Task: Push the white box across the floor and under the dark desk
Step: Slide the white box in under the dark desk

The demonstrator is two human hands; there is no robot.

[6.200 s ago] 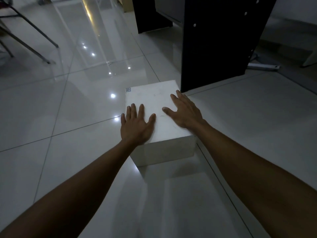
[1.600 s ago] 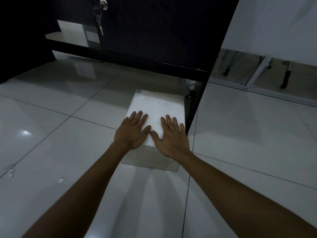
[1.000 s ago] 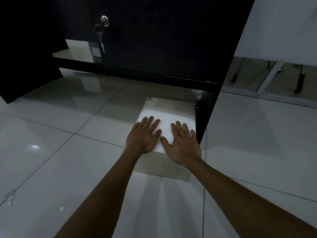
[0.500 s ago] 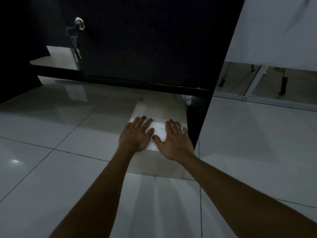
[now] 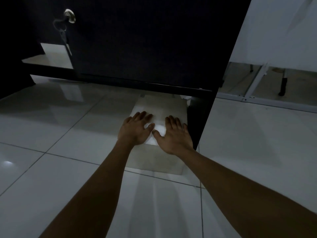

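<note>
I am pressing my left hand [image 5: 135, 130] and right hand [image 5: 173, 136] flat, fingers spread, on the near top of the plain white rectangular box [image 5: 159, 110]. Compared with half a second ago, the box's far edge is sitting further in, now meeting the lower rail of the dark panelled desk [image 5: 145, 42]. A small label is showing at the far left corner; its writing is too small to read. The box's long axis is pointing away from me, into the gap, just beside the desk's right side panel, on the glossy pale tiled floor [image 5: 51, 134]. A key in a silver lock [image 5: 69, 15] is hanging above.
</note>
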